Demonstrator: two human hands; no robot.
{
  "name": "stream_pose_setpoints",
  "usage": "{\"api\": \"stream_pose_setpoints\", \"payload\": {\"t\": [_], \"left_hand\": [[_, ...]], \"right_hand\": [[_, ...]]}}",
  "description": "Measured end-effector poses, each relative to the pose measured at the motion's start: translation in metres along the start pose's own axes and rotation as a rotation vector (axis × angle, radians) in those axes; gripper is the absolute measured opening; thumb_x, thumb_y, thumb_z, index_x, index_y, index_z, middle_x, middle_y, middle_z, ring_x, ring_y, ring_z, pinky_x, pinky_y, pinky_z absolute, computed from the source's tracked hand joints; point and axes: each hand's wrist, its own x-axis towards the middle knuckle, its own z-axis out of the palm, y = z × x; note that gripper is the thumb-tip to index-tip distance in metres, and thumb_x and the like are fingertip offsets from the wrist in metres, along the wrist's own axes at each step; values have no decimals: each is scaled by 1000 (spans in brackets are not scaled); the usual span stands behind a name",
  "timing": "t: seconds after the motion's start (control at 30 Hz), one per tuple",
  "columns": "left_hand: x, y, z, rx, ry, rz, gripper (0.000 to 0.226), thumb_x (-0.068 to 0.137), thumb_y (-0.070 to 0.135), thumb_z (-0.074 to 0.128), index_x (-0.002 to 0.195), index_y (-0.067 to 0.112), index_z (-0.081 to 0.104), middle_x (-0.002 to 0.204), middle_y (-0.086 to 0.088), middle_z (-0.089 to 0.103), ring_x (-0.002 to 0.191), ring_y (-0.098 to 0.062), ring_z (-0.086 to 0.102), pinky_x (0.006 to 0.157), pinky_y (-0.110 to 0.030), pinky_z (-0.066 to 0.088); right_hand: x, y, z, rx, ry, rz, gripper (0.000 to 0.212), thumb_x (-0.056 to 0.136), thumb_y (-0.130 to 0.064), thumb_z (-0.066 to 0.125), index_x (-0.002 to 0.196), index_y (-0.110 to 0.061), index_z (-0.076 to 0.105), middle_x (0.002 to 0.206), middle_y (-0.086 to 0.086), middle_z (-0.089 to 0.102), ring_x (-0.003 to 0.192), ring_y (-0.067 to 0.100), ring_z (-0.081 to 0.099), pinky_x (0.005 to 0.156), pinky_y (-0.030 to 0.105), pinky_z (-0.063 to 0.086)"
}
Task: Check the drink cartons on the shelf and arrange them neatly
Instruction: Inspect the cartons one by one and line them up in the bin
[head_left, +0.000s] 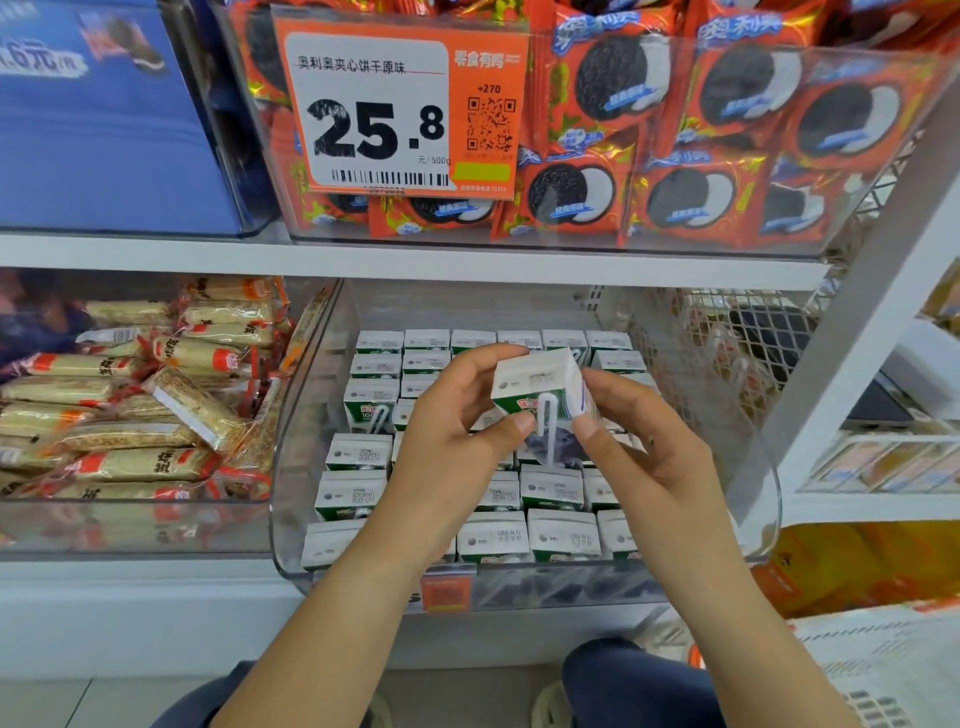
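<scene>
Above the clear plastic bin (291, 467) of green-and-white drink cartons (550, 488), both the left hand (457, 415) and right hand (639, 436) pinched one small white-topped carton (540, 384), best turned slowly to check its printed date.

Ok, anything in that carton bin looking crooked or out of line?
Yes. One carton at the left of the clear bin stands taller than its neighbours, green face and straw showing, while the rest show white tops. Both hands, left and right, hold another carton tilted above the rows.
</scene>
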Motion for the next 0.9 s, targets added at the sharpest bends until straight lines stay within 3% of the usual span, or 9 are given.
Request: {"api": "stream_pose_setpoints", "payload": {"t": [0.1, 0.23, 0.37, 0.5, 0.67, 0.77, 0.9], "left_hand": [[0, -1, 1, -70, -7, -24, 46, 85, -12, 59, 115, 24, 61, 109, 10, 70, 103, -11, 63, 85, -27, 50], [0, -2, 3, -251, -19, -97, 43, 87, -12, 53, 120, 16, 59, 113, -7, 70, 109, -27, 63, 91, -39, 54], [1, -1, 2, -435, -61, -107, 43, 77, -3, 59, 115, 16, 61, 101, -8, 73, 99, -21, 69, 84, -33, 57], [1, 0, 2, -499, -78, -104, 45, 73, 1, 60, 115, 16, 62, 101, -8, 73, 99, -20, 69, 82, -31, 57], [0, 3, 2, -414, -66, -121, 47, 72, 16, 69, 118, 16, 62, 94, 0, 73, 88, -14, 70, 74, -28, 57], [0, 6, 1, -355, -124, -137, 53, 68, 20, 72, 120, 21, 61, 98, 2, 73, 89, -14, 70, 71, -25, 56], [1, 9, -2, -363, -204, -187, 58, 68, 16, 79, 122, 21, 60, 106, 0, 72, 94, -16, 69, 73, -26, 56]], "right_hand": [[-2, -2, 2, -62, 21, -34, 33, 83, -37, 58, 116, -36, 60, 116, -21, 63, 111, 0, 57, 88, 29, 51], [0, -4, 0, 12, 51, 37, 37, 75, -39, 65, 111, -36, 60, 105, -21, 66, 98, -1, 61, 74, 18, 52], [0, -5, -2, 99, 29, 110, 36, 76, -19, 73, 109, -24, 63, 98, -11, 71, 89, 2, 66, 70, 15, 52], [-1, -8, -1, 121, 50, 93, 31, 74, -15, 75, 102, -22, 63, 94, -12, 72, 85, 3, 67, 68, 15, 52], [1, -12, -6, 272, 97, 212, 33, 67, -38, 68, 93, -18, 70, 82, -3, 74, 73, 7, 68, 61, 16, 52], [4, -11, -13, 342, -7, 402, 37, 68, -50, 63, 85, -20, 77, 89, 3, 75, 81, 14, 71, 67, 21, 57], [3, -12, -17, 412, -127, 521, 36, 69, -54, 62, 89, -28, 78, 95, 4, 75, 82, 14, 72, 69, 22, 57]]}}
